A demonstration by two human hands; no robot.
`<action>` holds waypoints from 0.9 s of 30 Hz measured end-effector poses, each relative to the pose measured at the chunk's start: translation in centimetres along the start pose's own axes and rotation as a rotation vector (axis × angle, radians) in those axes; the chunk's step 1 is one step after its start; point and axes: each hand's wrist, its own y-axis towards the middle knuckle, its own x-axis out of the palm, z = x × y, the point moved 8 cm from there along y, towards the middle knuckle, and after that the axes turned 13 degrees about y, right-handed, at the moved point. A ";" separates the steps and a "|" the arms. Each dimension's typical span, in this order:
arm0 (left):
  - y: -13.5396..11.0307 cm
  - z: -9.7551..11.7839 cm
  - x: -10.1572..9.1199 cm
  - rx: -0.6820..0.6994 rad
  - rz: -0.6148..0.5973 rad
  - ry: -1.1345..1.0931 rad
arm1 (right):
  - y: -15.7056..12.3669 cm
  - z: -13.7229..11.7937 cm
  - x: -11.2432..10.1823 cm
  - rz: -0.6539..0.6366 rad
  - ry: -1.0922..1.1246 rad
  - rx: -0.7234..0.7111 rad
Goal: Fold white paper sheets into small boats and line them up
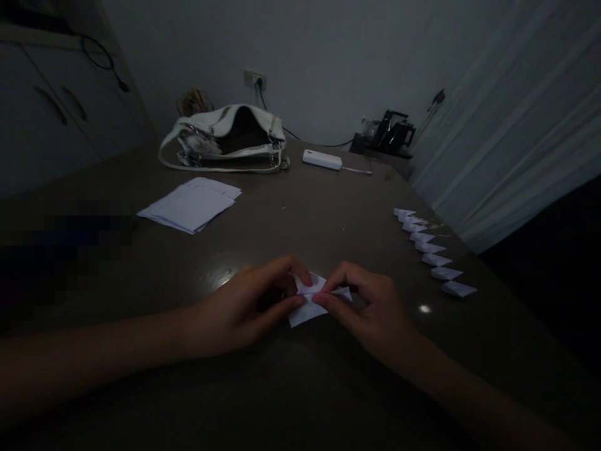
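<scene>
A small folded sheet of white paper [307, 311] lies on the dark table [282, 388], between my two hands. My left hand [256, 300] grips its left side, with thumb and index finger pressed onto the paper. From the right, my right hand [369, 304] pinches it near the middle, thumb and index fingertips close together along a crease. Fingers cover part of the paper, so its full shape is hidden. Off to the right stands a row of several small folded paper pieces [432, 259]. A stack of white paper sheets [190, 205] rests at the back left.
Behind the stack sits an open white handbag [225, 141]. A white power bank [322, 160] with a short cable lies at the back. Beyond the table's far right corner is a black kettle [394, 133]. A pale curtain [507, 113] hangs along the right side.
</scene>
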 end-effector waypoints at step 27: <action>-0.5 1.0 1.1 0.220 0.095 0.591 | -0.8 3.6 1.9 0.023 0.627 0.429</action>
